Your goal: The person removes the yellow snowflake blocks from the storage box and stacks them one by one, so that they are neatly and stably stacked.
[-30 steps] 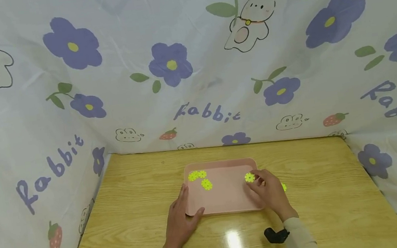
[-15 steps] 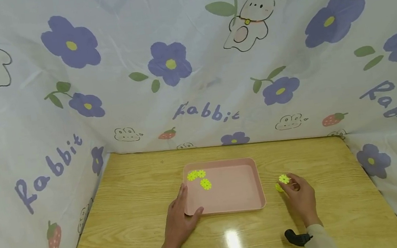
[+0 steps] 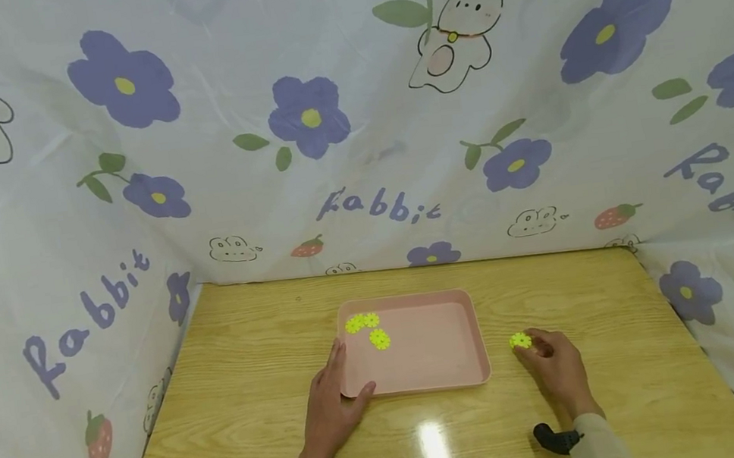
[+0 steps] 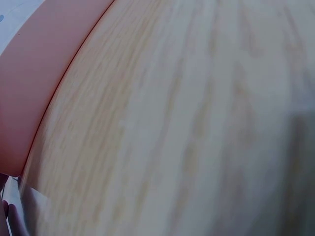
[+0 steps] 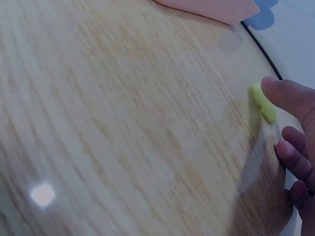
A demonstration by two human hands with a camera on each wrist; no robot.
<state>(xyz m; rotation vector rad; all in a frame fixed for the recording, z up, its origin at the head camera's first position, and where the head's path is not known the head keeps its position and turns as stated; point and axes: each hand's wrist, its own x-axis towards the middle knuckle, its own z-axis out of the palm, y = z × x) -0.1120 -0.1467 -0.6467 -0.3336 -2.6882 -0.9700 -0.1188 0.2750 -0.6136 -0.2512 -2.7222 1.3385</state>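
My right hand [image 3: 556, 370] pinches a bright yellow-green flower-shaped disc [image 3: 520, 340] low over the table, to the right of a pink tray [image 3: 427, 383]. In the right wrist view the thumb [image 5: 288, 96] lies against the edge of yellow-green material [image 5: 264, 104]; whether this is one disc or two overlapping is unclear. My left hand [image 3: 333, 413] rests at the tray's near left corner, its fingers extended along the left side and the thumb at the front rim. Several more flower-shaped discs [image 3: 379, 339] lie in the tray's left part, some overlapping.
The tray stands on a wood-grain table [image 3: 251, 350]. Behind and at both sides hangs a white cloth [image 3: 384, 143] printed with rabbits and purple flowers. Light glares off the table [image 3: 434, 450] near the front.
From above the tray's right side, my right hand has moved right with a disc and then down to where another disc lay on the table. My left hand has stayed at the tray.
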